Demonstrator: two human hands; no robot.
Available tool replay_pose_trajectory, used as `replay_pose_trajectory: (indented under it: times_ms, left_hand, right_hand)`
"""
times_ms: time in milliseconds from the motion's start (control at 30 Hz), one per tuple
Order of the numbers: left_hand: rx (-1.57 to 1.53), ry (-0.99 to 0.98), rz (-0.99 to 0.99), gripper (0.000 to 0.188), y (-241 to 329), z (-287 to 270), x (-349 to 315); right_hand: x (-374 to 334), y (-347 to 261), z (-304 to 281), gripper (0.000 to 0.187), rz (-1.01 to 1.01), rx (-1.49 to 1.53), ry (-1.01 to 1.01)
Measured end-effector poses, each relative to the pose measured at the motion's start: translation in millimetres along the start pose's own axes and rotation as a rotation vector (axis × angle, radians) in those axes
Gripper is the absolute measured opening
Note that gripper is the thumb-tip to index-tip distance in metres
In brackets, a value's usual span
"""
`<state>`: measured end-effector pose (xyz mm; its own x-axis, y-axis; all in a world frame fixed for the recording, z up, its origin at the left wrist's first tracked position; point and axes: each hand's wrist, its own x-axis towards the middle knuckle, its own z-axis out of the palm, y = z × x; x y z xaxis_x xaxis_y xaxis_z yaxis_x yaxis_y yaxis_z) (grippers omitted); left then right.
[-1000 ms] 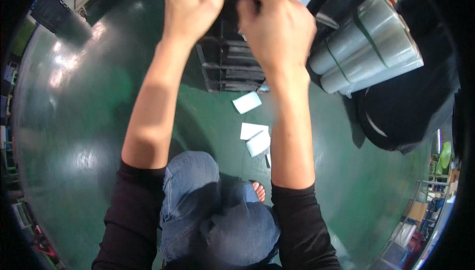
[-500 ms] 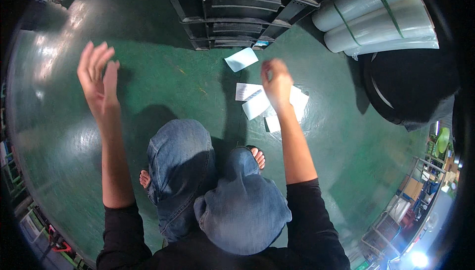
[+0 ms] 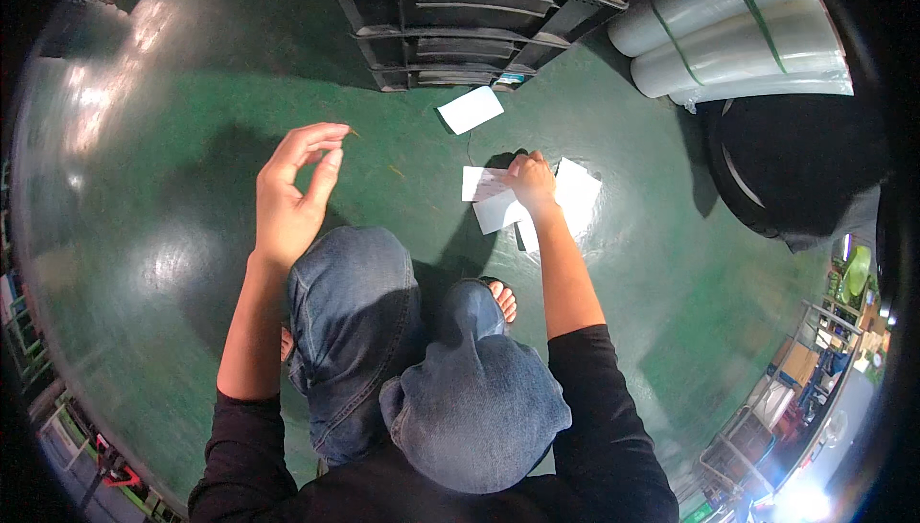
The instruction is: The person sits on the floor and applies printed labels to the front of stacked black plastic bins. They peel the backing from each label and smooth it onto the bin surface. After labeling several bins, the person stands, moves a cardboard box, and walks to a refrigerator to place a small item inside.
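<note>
Several white paper slips (image 3: 496,211) lie overlapping on the green floor, just beyond my right foot. Some of them carry print. Over their upper part is my right hand (image 3: 533,181), fingers curled down and closed at the papers; whether a slip is pinched between them is hidden. My left hand (image 3: 297,187) hovers above the floor beyond my left knee. Its fingers are bent and the thumb stands apart, with nothing in it. Farther off, a single white slip (image 3: 471,110) lies by itself near the black crate.
A black ribbed plastic crate (image 3: 484,20) stands ahead. To its right are plastic-wrapped rolls (image 3: 738,29) bound with green straps, beside a large black round object (image 3: 795,163). Metal racks with assorted goods (image 3: 795,370) line the far right. My denim-covered knees (image 3: 479,398) are close below.
My left hand has swung right and nearer, its fingers now bent. The right hand has come down onto the paper slips, slightly nearer to me.
</note>
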<state>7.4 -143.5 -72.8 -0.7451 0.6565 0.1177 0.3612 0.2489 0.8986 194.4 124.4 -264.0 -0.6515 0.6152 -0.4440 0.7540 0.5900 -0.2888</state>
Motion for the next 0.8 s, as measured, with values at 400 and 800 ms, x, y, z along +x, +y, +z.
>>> replay_pose_trajectory:
  times_ms: [400,800]
  left_hand:
    - [0.104,-0.163,0.022,0.019,11.3,18.4,-16.8]
    - [0.101,-0.168,-0.003,0.018,6.9,21.9,-16.1]
  right_hand:
    - [-14.0,5.4,-0.2,0.056,-0.024,-0.053,-0.023]
    - [-35.3,15.3,-11.2,0.059,0.001,-0.022,-0.016]
